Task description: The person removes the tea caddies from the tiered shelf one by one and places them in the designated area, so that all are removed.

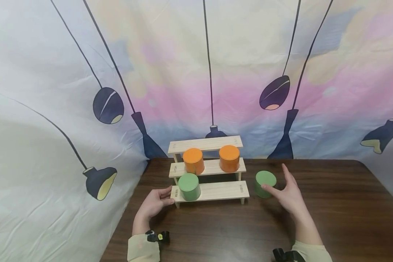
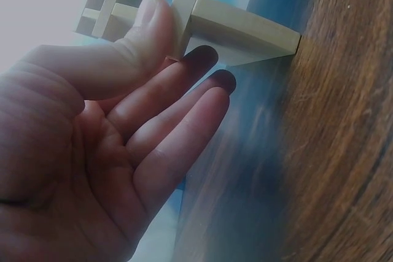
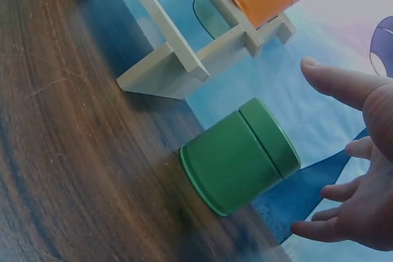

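A three-tier wooden stand (image 1: pixel 216 191) stands on the table, and my left hand (image 1: pixel 153 203) pinches the left end of its lowest tier. In the left wrist view the thumb (image 2: pixel 150 26) lies against the wood while the other fingers extend below it. One green lidded tin (image 1: pixel 189 187) rests at the left of that lowest tier. Two orange tins, one at left (image 1: pixel 193 161) and one at right (image 1: pixel 229 159), sit on the middle tier. Right of the stand, a second green tin (image 3: pixel 236 161) stands upright on the table. Beside it my right hand (image 1: pixel 289 194) has thumb and fingers spread wide.
The dark wood-grain table (image 1: pixel 216 233) extends in front of the stand and to its right. Behind it hangs a cloth backdrop (image 1: pixel 170 72) printed with lamps, close to the top tier (image 1: pixel 204 144). Each wrist wears a dark strapped camera.
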The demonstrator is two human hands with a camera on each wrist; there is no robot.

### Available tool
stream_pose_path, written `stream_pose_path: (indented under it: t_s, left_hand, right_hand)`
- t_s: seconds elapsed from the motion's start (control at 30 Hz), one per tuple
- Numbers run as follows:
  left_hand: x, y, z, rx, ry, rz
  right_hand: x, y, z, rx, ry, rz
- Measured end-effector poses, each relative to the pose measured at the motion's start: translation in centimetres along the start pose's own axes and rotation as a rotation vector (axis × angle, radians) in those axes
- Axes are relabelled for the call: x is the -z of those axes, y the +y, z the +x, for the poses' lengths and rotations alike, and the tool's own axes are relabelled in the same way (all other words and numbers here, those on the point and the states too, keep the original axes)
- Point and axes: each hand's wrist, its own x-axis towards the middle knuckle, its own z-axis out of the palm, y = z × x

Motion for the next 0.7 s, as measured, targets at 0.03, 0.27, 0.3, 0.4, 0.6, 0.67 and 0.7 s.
stream_pose_path:
  t_s: [0.03, 0.27, 0.3, 0.4, 0.6, 0.67, 0.7]
  left_hand:
    - [0.0, 0.0, 0.0, 0.002, -0.001, -0.006]
    - [0.0, 0.2, -0.2, -0.009, -0.017, -0.020]
    - [0.0, 0.2, -0.3, -0.010, -0.020, -0.023]
    - [0.1, 0.1, -0.2, -0.010, -0.024, -0.033]
    - [0.2, 0.1, -0.4, -0.021, -0.039, -0.048]
    - [0.1, 0.2, -0.4, -0.030, -0.047, -0.049]
    - [0.2, 0.2, -0.5, -0.037, -0.053, -0.049]
  right_hand:
    - [0.0, -0.1, -0.1, 0.003, 0.006, -0.001]
    - [-0.1, -0.8, -0.6, 0.038, 0.088, 0.028]
    - [-0.1, -0.9, -0.7, 0.041, 0.100, 0.030]
    - [-0.1, -1.2, -0.9, 0.054, 0.129, 0.026]
    - [-0.2, -1.9, -1.2, 0.057, 0.130, 0.024]
    - [-0.2, -2.0, -1.3, 0.074, 0.139, 0.023]
    - [-0.2, -2.0, -1.3, 0.080, 0.142, 0.022]
